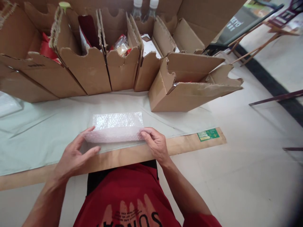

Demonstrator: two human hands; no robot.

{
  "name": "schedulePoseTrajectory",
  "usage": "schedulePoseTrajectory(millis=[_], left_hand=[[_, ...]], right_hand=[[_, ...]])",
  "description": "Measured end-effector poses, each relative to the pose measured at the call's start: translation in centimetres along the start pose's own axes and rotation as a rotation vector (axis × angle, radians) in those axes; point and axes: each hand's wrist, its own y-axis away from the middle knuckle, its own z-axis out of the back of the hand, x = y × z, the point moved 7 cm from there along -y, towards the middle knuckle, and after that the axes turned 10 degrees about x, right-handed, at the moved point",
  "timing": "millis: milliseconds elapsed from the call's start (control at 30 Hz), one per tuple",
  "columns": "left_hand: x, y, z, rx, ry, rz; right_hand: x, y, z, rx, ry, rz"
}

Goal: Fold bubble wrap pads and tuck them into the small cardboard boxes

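Note:
A clear sheet of bubble wrap (115,121) lies on the pale cloth near the table's front edge, its near part folded or rolled up toward me. At the left end of that fold is my left hand (79,149), with thumb and fingers spread apart and the fingertips touching the wrap. My right hand (155,143) pinches the right end of the fold between thumb and curled fingers. Whether anything lies inside the fold, I cannot tell.
Cardboard boxes (86,72) with cut-out edges line the back, holding packets. Another open box (175,97) stands at the right. A green label (208,135) sticks to the wooden table edge (182,143). Clear plastic (8,105) lies at far left. Two capped bottles (151,11) stand behind.

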Motion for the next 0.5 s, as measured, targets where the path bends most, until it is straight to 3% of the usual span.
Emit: schedulePoseTrajectory(millis=[67, 267, 500], left_hand=[[-0.1, -0.5, -0.8, -0.105, -0.110, 0.050], [-1.6, -2.4, -1.6, -0.182, -0.274, 0.031], [-1.9, -3.9, -2.1, -0.215, -0.500, 0.061]], right_hand=[[-0.2, -0.9, 0.1, 0.001, 0.016, -0.022], [-0.5, -2.9, 0.3, 0.003, 0.182, -0.038], [-0.4, -3.3, 0.4, -0.094, 0.668, 0.021]])
